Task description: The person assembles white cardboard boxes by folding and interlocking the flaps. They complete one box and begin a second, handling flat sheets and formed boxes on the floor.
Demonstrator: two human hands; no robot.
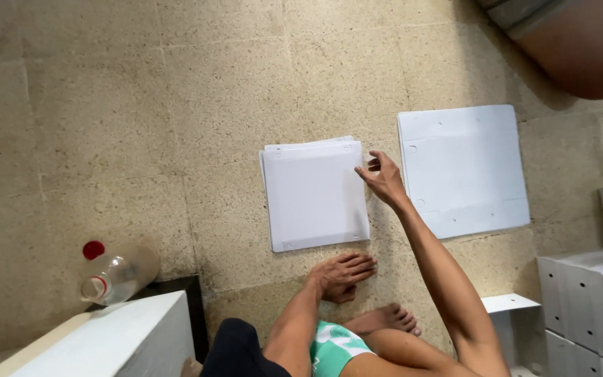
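Note:
I sit on a speckled stone floor. My right hand [383,178] reaches forward and pinches the right edge of a stack of white flat sheets [313,197] lying in front of me. My left hand [344,274] rests flat on the floor just below that stack, fingers spread, holding nothing. To the right of the stack lies a second, larger pile of white flat sheets [463,167].
An empty clear plastic bottle [116,274] lies at the left with its red cap [93,249] beside it. A white box [106,338] stands at the lower left. Folded white boxes [587,307] are stacked at the right edge. My bare feet [384,321] are tucked below.

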